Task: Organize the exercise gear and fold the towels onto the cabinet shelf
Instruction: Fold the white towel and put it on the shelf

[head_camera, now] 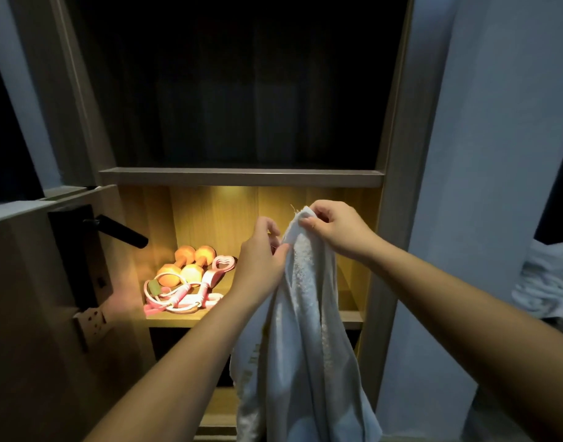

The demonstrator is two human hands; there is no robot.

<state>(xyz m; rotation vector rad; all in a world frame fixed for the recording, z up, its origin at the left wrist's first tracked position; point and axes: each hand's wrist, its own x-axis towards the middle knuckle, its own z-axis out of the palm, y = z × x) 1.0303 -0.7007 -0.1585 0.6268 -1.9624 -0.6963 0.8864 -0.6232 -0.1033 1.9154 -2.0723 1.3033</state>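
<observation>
A white towel [305, 330] hangs down in front of the lit cabinet shelf [352, 315]. My right hand [334, 231] pinches its top corner. Just to the left and slightly lower, my left hand [262, 260] grips the towel's upper edge. On the left part of the shelf lie two orange dumbbells [186, 266], a pink hand gripper [221, 267] and a pink jump rope [174, 298], bunched together. The right part of the shelf is partly hidden behind the towel and my hands.
A door with a black lever handle [120, 231] stands open at the left, close to the shelf. A dark upper compartment [241, 90] sits above the lit one. More white towels [545, 279] lie at the far right, beyond a white wall panel.
</observation>
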